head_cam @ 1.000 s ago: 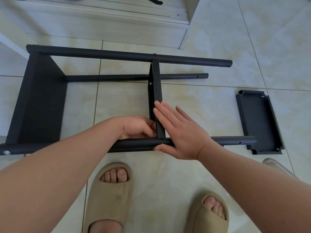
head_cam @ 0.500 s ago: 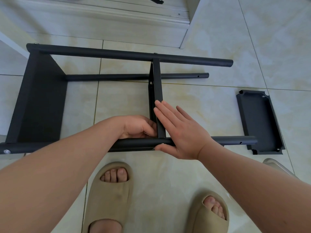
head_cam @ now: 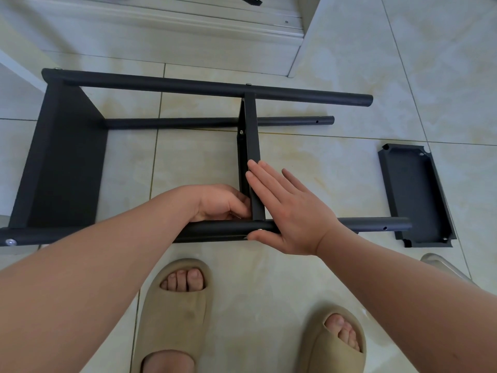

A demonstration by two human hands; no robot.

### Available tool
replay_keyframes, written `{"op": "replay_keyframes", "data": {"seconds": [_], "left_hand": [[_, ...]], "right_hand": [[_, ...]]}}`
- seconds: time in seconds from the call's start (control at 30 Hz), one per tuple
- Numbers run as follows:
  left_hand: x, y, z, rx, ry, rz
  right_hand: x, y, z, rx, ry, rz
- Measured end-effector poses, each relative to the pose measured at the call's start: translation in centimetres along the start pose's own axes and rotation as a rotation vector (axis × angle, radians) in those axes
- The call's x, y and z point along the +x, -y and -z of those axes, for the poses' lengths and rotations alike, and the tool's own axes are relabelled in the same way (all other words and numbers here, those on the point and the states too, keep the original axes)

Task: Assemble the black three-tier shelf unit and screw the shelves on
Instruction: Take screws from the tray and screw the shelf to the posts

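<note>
Shelf unit (head_cam: 150, 83), black and only partly built, lies on its side on the pale tile floor (head_cam: 349, 63), right in front of the person's feet. Long round poles run from left to right. One end shelf (head_cam: 64, 162) is fixed across the poles at the left. A middle shelf (head_cam: 252, 135) stands on its edge between the far pole (head_cam: 309, 96) and the near pole (head_cam: 371, 224).

The right hand (head_cam: 290, 211) is flat, with straight fingers pressed against the right face of the middle shelf. Its thumb sits on the near pole, just beside a small silver screw (head_cam: 259, 230). It grips nothing.

The left hand (head_cam: 223, 203) is on the other side of the middle shelf, tucked into the corner where that shelf meets the near pole. Its fingers are curled and touch the shelf. I cannot tell if they pinch anything there.

Small holes show near the right ends of two poles. Another silver screw (head_cam: 10, 241) is at the left end of the near pole.

A loose black shelf (head_cam: 415, 195) lies flat on the floor to the right, by the end of the near pole. Two tan sandals, the left sandal (head_cam: 174, 305) and the right sandal (head_cam: 336, 343), are nearest the camera.
</note>
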State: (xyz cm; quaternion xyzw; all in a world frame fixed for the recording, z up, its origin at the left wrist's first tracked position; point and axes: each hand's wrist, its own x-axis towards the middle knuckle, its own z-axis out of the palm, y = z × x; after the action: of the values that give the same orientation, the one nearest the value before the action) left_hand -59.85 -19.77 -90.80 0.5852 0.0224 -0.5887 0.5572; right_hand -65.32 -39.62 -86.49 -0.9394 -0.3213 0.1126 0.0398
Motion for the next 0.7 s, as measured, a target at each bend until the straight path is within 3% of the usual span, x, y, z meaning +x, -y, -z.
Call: {"op": "replay_keyframes", "data": {"seconds": [0.33, 0.7], "left_hand": [[-0.07, -0.25, -0.42, -0.053, 0.008, -0.001], [-0.40, -0.50, -0.25, 0.044, -0.005, 0.000]], "right_hand": [[0.03, -0.07, 0.00, -0.010, 0.013, 0.000], [0.05, -0.10, 0.02, -0.006, 0.006, -0.001]]}}
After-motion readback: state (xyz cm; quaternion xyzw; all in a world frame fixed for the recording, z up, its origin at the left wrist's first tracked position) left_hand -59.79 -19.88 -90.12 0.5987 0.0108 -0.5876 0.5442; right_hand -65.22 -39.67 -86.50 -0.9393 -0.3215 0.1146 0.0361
